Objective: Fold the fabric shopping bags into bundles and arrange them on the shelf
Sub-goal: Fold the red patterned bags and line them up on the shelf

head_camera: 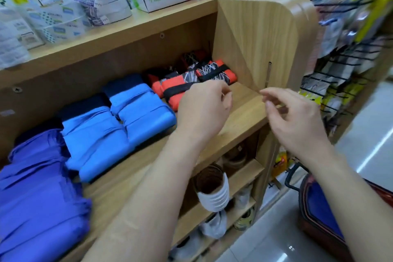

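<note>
Head view: wooden shelf (240, 117), folded bundles (144, 112), glossy floor (372, 134); left hand (204, 110), right hand (297, 121) fingers loosely curled, empty.

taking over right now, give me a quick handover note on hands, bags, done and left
Left hand: loosely curled, empty, close by the front orange bundle.
Right hand: loosely curled, empty, over the shelf end.
Done: purple bundles, blue bundles and the orange ones lie in rows on the shelf.
Left: blue fabric shows in the basket at lower right, maybe more to fold.
</note>
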